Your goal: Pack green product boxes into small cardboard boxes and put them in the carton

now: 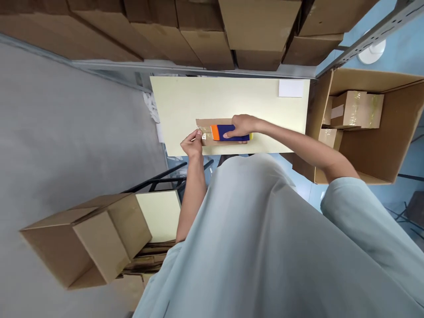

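Note:
A brown cardboard carton (215, 121) lies on the pale tabletop, with shiny clear tape (204, 130) along its middle. At the carton's left end my left hand (192, 142) is closed in a pinch where the tape reaches the edge; the exact grip is too small to make out fully. My right hand (243, 125) is wrapped round a dark blue block-shaped thing (220, 132) with an orange left end and a bit of yellow at its right. It is over the carton, and whether it is a tape dispenser or a small box I cannot tell.
A white paper (290, 88) lies at the table's (185, 101) back right. Cardboard boxes (258, 26) line the shelf beyond. To the right stands a large open carton (374, 154) holding several smaller taped boxes (354, 108). An open box (96, 238) is at lower left, above flattened cardboard.

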The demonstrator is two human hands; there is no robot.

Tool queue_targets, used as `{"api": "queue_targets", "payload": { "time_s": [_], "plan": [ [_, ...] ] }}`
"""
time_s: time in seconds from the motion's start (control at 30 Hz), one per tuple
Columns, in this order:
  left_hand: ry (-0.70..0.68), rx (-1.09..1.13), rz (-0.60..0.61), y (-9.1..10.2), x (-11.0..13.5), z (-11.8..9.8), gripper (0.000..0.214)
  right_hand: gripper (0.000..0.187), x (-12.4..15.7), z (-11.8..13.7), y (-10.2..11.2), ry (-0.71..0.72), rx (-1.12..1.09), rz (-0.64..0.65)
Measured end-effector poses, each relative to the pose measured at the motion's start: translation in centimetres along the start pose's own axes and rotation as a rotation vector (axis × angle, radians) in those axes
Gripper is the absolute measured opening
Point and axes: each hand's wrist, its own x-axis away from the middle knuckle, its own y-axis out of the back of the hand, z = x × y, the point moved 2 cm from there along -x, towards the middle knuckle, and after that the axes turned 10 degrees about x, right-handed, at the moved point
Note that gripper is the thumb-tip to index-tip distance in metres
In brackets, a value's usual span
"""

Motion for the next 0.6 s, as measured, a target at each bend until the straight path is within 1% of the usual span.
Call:
{"api": "queue_targets", "payload": {
  "time_s": [0.1,0.2,0.27,0.3,0.4,0.53,0.6],
  "plan": [
    [0.040,0.011,-0.045,0.1,0.4,-0.7,0.016,0.060,3.7,-5.4,0.1,-0.036,-0.078,0.085],
    [0.039,-0.028,-0.044,0.0,0.6,-1.2,0.019,0.070,7.8,-10.7,-0.3,-0.089,-0.197,0.158],
    [0.027,-0.071,-0.027,-0.2,0.8,-1.5,0.022,0.072,9.5,-12.9,-0.6,-0.119,-0.250,0.162],
    [0.020,-0.089,-0.018,-0.3,1.0,-1.6,0.024,0.072,9.8,-13.6,-0.9,-0.129,-0.259,0.158],
    [0.000,-0.126,-0.005,-0.6,1.5,-2.2,0.025,0.070,8.8,-14.8,-1.8,-0.163,-0.227,0.128],
    [-0.015,-0.147,0.014,-0.9,2.1,-3.2,0.021,0.068,5.7,-15.7,-2.9,-0.227,-0.097,0.042],
    [-0.025,-0.153,0.041,-0.9,2.2,-3.5,0.026,0.066,4.3,-15.6,-3.4,-0.247,-0.033,0.009]
  ]
}}
